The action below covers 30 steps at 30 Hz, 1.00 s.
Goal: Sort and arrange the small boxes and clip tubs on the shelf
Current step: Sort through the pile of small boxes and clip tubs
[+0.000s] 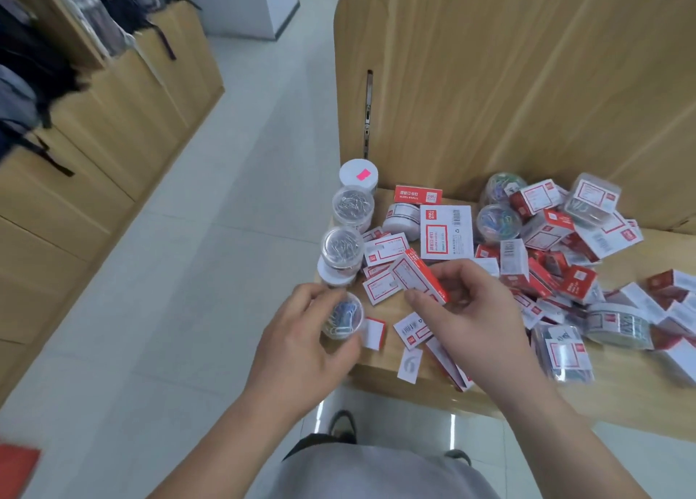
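Observation:
My left hand (301,344) grips a round clear tub of coloured clips (344,319) at the shelf's front left corner. Between thumb and fingers, my right hand (470,310) pinches a small red and white box (418,276) just above the shelf. Three clear tubs of silver clips (343,248) and a white-lidded tub (358,175) stand in a row along the left edge. A larger white box (446,231) lies flat behind my hands. A heap of red and white boxes (546,268) and tubs of coloured clips (498,221) covers the right.
The wooden shelf (380,380) has a tall wooden back panel (508,84). A pale tiled aisle (211,257) runs to the left, with wooden cabinets (113,129) and hanging bags beyond. My shoes show below the shelf's front edge.

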Tool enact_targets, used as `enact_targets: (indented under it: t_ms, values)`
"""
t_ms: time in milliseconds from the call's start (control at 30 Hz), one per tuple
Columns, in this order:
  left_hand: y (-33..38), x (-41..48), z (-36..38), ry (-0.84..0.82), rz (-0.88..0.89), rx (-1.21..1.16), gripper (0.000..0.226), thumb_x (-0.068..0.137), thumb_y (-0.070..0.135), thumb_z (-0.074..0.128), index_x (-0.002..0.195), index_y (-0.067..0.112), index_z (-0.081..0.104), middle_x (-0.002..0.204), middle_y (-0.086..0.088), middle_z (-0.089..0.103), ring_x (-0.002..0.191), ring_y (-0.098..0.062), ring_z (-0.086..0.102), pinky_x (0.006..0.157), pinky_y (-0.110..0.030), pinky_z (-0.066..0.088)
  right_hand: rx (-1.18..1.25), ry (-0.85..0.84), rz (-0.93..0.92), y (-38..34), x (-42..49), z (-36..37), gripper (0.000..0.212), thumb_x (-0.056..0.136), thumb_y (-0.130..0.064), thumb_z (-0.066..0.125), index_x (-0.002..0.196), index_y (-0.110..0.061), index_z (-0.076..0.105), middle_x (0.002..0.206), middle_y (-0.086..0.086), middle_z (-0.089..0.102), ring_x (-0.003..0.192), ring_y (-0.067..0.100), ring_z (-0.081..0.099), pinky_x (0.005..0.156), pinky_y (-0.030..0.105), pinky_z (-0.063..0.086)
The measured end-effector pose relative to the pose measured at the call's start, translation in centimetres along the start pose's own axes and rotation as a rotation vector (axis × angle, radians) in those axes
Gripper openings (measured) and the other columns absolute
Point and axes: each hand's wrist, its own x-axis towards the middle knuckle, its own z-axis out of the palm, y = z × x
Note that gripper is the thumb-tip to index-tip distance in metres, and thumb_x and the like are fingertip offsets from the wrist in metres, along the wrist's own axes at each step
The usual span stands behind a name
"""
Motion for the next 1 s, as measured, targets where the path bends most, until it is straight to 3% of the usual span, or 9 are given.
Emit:
enact_targets:
  t_ms: [200, 333, 433, 500, 600, 767, 867, 1000]
  values:
    - [-0.9, 0.1, 0.8, -0.022, 0.06, 0.09, 0.05, 0.084, 0.043, 0.075, 0.13, 0.031, 0.061, 0.135, 0.016, 0.051, 0.116, -0.015, 0.059, 0.08, -0.038, 0.058, -0.024, 0.038, 0.06, 0.6, 0.1, -1.0, 0.018, 0.083, -0.019, 0.083, 0.095, -0.025, 0.071, 0.088, -0.02, 0.075, 0.076, 0.004, 0.07, 0.069, 0.027, 0.059]
    - [1.3, 0.0, -0.3, 0.076, 0.171, 0.149, 0.036, 0.088, 0.044, 0.072, 0.119, 0.027, 0.066, 0.123, 0.012, 0.056, 0.103, -0.015, 0.06, 0.063, -0.032, 0.054, -0.085, 0.099, 0.069, 1.2, 0.1, -2.2, 0.018, 0.083, -0.027, 0.083, 0.096, -0.029, 0.07, 0.089, -0.019, 0.073, 0.079, 0.003, 0.067, 0.067, 0.023, 0.055]
    - [4.7, 2.0, 0.7, -0.035, 0.301, 0.149, 0.023, 0.091, 0.036, 0.067, 0.113, 0.029, 0.065, 0.114, 0.014, 0.06, 0.09, -0.013, 0.062, 0.059, -0.033, 0.054, -0.144, 0.134, 0.028, 1.3, 0.5, -3.2, 0.017, 0.084, -0.033, 0.082, 0.097, -0.029, 0.071, 0.088, -0.015, 0.073, 0.075, 0.005, 0.065, 0.065, 0.024, 0.053]
    - [6.8, 4.3, 2.2, -0.106, 0.255, 0.109, 0.027, 0.091, 0.031, 0.068, 0.118, 0.029, 0.064, 0.118, 0.012, 0.06, 0.088, -0.013, 0.063, 0.067, -0.037, 0.056, -0.156, 0.152, -0.016, 1.2, 0.7, -4.3, 0.014, 0.085, -0.031, 0.08, 0.096, -0.03, 0.072, 0.086, -0.013, 0.072, 0.073, 0.006, 0.063, 0.062, 0.02, 0.051]
    - [9.2, 7.2, 4.3, -0.173, 0.125, 0.032, 0.041, 0.095, 0.031, 0.066, 0.134, 0.026, 0.057, 0.134, 0.008, 0.055, 0.114, -0.012, 0.056, 0.094, -0.035, 0.052, -0.191, 0.194, -0.045, 1.4, 0.7, -6.6, 0.016, 0.085, -0.028, 0.079, 0.098, -0.031, 0.07, 0.091, -0.012, 0.069, 0.08, 0.004, 0.062, 0.069, 0.022, 0.051]
    - [10.3, 9.8, 7.3, -0.163, -0.009, 0.11, 0.06, 0.089, 0.031, 0.067, 0.144, 0.024, 0.044, 0.134, -0.003, 0.054, 0.122, -0.029, 0.057, 0.093, -0.044, 0.052, -0.171, 0.204, -0.034, 2.5, 0.8, -10.3, 0.017, 0.084, -0.023, 0.079, 0.095, -0.031, 0.069, 0.092, -0.009, 0.07, 0.081, 0.007, 0.063, 0.075, 0.03, 0.053]
    - [11.2, 10.8, 8.8, -0.101, -0.153, 0.01, 0.05, 0.09, 0.033, 0.065, 0.134, 0.024, 0.042, 0.12, -0.007, 0.066, 0.11, -0.033, 0.063, 0.089, -0.04, 0.052, -0.131, 0.166, -0.04, 2.4, 1.2, -11.3, 0.015, 0.085, -0.022, 0.079, 0.095, -0.028, 0.071, 0.089, -0.011, 0.072, 0.075, 0.008, 0.063, 0.069, 0.023, 0.051]
    - [11.4, 11.6, 9.1, 0.002, -0.209, -0.063, 0.038, 0.093, 0.036, 0.068, 0.12, 0.021, 0.046, 0.108, -0.007, 0.073, 0.1, -0.032, 0.067, 0.078, -0.037, 0.05, -0.111, 0.167, -0.067, 2.2, 1.6, -12.5, 0.013, 0.087, -0.019, 0.079, 0.097, -0.025, 0.073, 0.089, -0.012, 0.07, 0.074, 0.003, 0.06, 0.066, 0.013, 0.045]
